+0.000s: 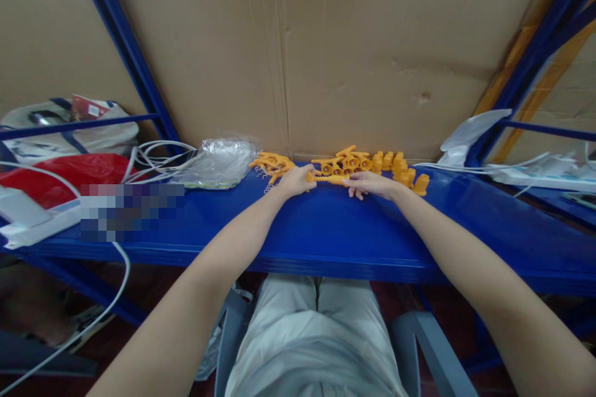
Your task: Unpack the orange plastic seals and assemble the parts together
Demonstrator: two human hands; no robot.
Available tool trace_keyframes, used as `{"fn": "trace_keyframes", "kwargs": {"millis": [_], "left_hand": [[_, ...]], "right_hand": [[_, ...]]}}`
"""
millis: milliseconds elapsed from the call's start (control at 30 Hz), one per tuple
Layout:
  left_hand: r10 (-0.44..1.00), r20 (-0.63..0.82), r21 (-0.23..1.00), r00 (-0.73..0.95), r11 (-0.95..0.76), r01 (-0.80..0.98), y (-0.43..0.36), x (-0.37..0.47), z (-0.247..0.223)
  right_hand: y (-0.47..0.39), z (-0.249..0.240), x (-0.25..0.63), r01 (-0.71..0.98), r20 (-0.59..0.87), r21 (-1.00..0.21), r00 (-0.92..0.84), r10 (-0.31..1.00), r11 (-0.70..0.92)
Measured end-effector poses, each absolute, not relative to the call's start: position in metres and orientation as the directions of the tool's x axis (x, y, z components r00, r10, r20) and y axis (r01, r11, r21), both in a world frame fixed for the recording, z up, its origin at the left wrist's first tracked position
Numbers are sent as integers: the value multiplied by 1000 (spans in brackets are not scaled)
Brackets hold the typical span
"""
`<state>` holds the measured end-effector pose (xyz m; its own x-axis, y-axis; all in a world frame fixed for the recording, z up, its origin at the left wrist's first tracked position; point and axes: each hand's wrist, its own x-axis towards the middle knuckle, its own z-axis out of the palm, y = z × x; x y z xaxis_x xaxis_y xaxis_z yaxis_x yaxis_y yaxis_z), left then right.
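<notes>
Both hands are over the blue table [335,229], holding one orange plastic piece [331,179] between them. My left hand [298,180] pinches its left end, and my right hand [367,184] grips its right end with some fingers spread below. Just behind the hands stand several orange cup-like parts [347,164]. More orange parts [410,175] are lined up to the right of them. Near my left hand lies a pile of orange pieces [274,162] with small metal chains.
Clear plastic bags [223,161] and white cables [158,152] lie to the left, near a red bag [69,173]. A cardboard panel [326,56] stands behind the table. White power strips [549,177] are at the right.
</notes>
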<state>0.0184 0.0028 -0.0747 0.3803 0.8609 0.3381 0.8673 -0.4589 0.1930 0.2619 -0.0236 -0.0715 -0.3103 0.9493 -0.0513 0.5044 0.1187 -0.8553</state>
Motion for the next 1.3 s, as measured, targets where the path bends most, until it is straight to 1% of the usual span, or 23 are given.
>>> {"fn": "trace_keyframes", "kwargs": {"millis": [167,267,400,500,600,800,933,1100,1200,1300], "left_hand": [[842,364,187,398,-485,855,5,18,-77],[835,366,180,411,-496,849,5,17,-77],[821,397,159,410,-501,851,2,18,-77],[824,404,154,396,-489,859,0,20,-76],[830,395,162,393,-484,860,-2,21,-75],[812,413,221,413,-529,819,1,19,-75],[801,419,202,428,-542,816,1,18,-75],[806,423,159,413,-515,842,0,19,-74],[804,423,138,418,-513,847,2,19,-75],[807,413,129,421,-510,851,3,19,-75]], "right_hand": [[-25,-74,261,429,7,-893,-283,959,133],[-26,-73,261,448,28,-878,-308,951,171],[-27,-72,261,488,48,-855,-267,963,178],[-25,-73,262,482,53,-858,-257,965,176],[-22,-74,264,452,59,-871,-291,955,191],[-23,-74,269,342,92,-916,-334,938,211],[-26,-74,268,380,84,-896,-363,928,230],[-25,-74,265,457,47,-869,-300,953,187],[-23,-75,266,468,32,-867,-294,955,173],[-23,-75,267,456,48,-867,-325,945,201]]}}
